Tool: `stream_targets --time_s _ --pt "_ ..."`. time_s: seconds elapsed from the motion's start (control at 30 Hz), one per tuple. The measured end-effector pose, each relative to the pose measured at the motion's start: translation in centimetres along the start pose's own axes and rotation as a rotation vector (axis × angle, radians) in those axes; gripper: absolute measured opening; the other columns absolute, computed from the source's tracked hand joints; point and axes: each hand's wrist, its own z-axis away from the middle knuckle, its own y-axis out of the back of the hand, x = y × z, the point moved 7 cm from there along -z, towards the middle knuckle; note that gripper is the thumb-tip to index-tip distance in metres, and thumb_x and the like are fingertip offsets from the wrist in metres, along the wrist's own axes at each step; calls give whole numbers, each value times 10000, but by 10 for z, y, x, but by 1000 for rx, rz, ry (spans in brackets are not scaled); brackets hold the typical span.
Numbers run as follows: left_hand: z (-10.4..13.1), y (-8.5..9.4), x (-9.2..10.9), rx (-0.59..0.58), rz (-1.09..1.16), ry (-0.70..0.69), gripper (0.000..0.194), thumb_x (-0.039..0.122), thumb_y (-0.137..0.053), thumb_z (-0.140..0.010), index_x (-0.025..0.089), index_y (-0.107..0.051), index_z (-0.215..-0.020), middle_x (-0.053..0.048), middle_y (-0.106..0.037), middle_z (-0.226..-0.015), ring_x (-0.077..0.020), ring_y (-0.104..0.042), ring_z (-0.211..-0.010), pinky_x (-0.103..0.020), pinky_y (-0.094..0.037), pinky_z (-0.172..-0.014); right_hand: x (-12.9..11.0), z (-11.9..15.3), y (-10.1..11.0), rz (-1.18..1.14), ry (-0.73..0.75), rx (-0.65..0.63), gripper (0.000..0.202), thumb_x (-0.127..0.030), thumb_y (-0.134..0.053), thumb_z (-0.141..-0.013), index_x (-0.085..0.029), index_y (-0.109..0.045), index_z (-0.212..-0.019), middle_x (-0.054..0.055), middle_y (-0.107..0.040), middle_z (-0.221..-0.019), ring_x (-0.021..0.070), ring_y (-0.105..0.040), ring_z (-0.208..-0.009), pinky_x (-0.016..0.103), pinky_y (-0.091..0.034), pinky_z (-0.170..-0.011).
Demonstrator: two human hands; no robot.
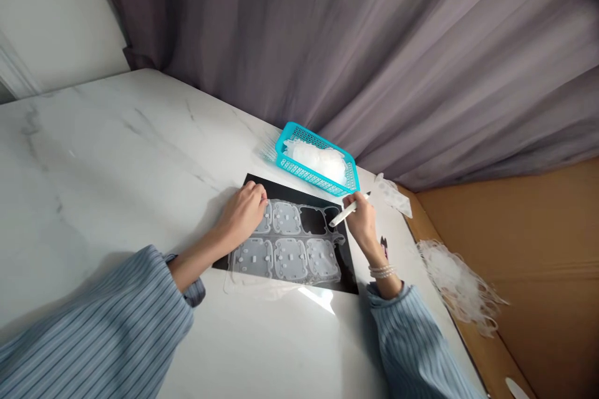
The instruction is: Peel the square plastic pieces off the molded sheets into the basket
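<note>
A translucent sheet of moulded, rounded-square pads [290, 258] lies on a black mat [347, 261]. Two openings at the sheet's upper right show the black beneath. My left hand [248, 208] is closed with curled fingers at the upper left part of the sheet, gripping or pressing it; its fingertips are partly hidden. In my right hand [362, 219], a white pen-shaped tool [345, 211] is held slantwise, its lower end over the right-hand opening and its dark end pointing up right. Whether a blade is fitted is too small to tell.
A turquoise basket [306, 172] with whitish translucent pieces stands behind the mat. A crumpled clear piece [393, 194] and a small dark tool [384, 246] lie on the right. Translucent scraps [461, 286] pile by a cardboard box [528, 243]. A grey curtain [281, 30] hangs behind the marbled table [116, 180].
</note>
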Motion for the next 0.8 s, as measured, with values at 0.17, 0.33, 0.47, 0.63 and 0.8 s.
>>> stream_targets --time_s 0.17,0.33,0.47,0.63,0.8 --pt "1 5 -4 -29 -41 75 134 257 -472 -960 208 -592 -994 -39 -714 -844 -224 -685 -786 -289 -453 -646 -18 43 23 37 -27 -29 248 -417 -503 -893 -248 -394 -747 30 -640 -718 190 -537 -608 303 -362 -620" --pt "2 8 -3 -51 -116 119 159 273 -453 -973 196 -589 -1007 -68 -726 -866 -242 -706 -804 -292 -470 -662 -3 98 8 -91 -196 -258 328 -429 -621 -829 -247 -375 -710 14 -666 -728 194 -572 -638 298 -376 -614" --pt "4 8 1 -91 -196 121 182 213 -402 -984 162 -564 -1049 -90 -729 -885 -248 -721 -833 -297 -508 -697 -9 105 -10 -305 -207 -268 285 -327 -642 -787 -243 -376 -728 17 -664 -816 194 -573 -726 316 -403 -691" --pt "21 10 16 -164 -353 90 281 6 -359 -902 86 -509 -1126 -135 -708 -835 -270 -733 -797 -290 -537 -641 -16 88 -7 -374 -224 -248 277 -303 -652 -756 -240 -382 -742 -1 -607 -769 174 -540 -684 309 -406 -657" --pt "40 10 34 -216 -472 53 393 -98 -352 -814 81 -495 -1134 -135 -691 -839 -258 -735 -798 -272 -563 -652 -22 85 -6 -839 -440 -379 367 -336 -733 -723 -242 -388 -805 -23 -561 -817 151 -566 -710 276 -463 -619"
